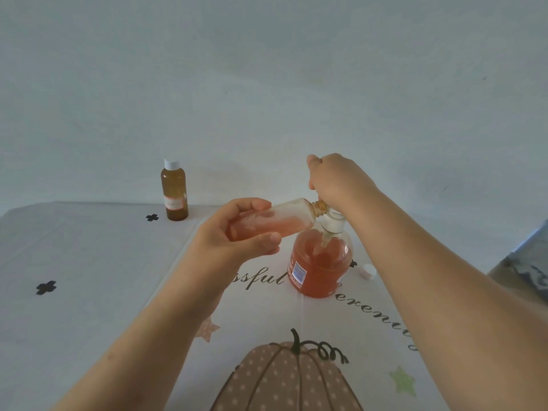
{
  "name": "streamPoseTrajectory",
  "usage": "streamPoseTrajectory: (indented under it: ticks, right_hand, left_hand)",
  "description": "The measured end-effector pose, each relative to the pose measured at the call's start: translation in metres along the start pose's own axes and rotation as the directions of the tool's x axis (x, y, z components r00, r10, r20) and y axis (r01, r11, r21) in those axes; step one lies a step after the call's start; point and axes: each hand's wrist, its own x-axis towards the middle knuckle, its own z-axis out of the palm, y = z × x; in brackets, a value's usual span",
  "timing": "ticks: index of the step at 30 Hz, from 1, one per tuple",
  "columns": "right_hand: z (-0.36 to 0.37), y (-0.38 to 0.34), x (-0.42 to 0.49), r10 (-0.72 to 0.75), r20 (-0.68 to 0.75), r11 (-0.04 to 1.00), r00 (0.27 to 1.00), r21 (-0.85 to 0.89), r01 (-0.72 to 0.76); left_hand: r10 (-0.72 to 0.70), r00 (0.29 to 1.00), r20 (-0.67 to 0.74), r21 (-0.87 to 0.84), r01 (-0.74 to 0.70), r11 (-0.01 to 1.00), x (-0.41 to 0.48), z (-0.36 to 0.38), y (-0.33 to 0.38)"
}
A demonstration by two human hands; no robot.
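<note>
left hand (234, 241) fingers (252, 204) curled round tilted small bottle (281, 221), mouth at pump (333, 222) | right hand (335, 179) atop pump (fingers hidden, cannot tell) | tabletop (89, 247) open leftward, cap (367, 272) right

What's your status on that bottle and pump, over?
Left hand grips small clear plastic bottle, mouth against white pump of round orange soap dispenser. Right hand grips pump top. Small white cap lies clear, right side.
</note>
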Motion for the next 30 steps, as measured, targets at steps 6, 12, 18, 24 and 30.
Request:
streamPoseTrajectory:
  ticks: [6, 12, 18, 24, 30]
  right_hand:
    - [0.0, 0.001, 0.0, -0.013, 0.006, 1.0, 1.0, -0.003, 0.013]
    - [-0.014, -0.008, -0.003, -0.014, 0.035, 1.0, 0.999, -0.011, 0.014]
    - [-0.014, -0.01, -0.005, 0.024, 0.068, 0.998, 0.997, 0.061, -0.028]
    - [-0.005, -0.005, -0.004, 0.009, 0.056, 1.0, 0.998, 0.002, -0.009]
    - [0.0, -0.002, -0.002, 0.002, 0.039, 1.0, 0.999, -0.002, -0.002]
  left_hand:
    - [0.006, 1.0, 0.011, -0.017, -0.006, 1.0, 0.0, 0.0, -0.001]
    - [0.019, 1.0, 0.009, -0.014, -0.019, 1.0, -0.003, 0.002, 0.003]
    - [0.018, 1.0, 0.009, -0.01, -0.018, 1.0, -0.003, 0.003, 0.005]
    - [0.003, 1.0, 0.014, -0.03, -0.002, 1.0, 0.0, 0.001, 0.001]
    - [-0.002, 1.0, 0.021, -0.029, 0.002, 1.0, 0.0, -0.002, -0.001]
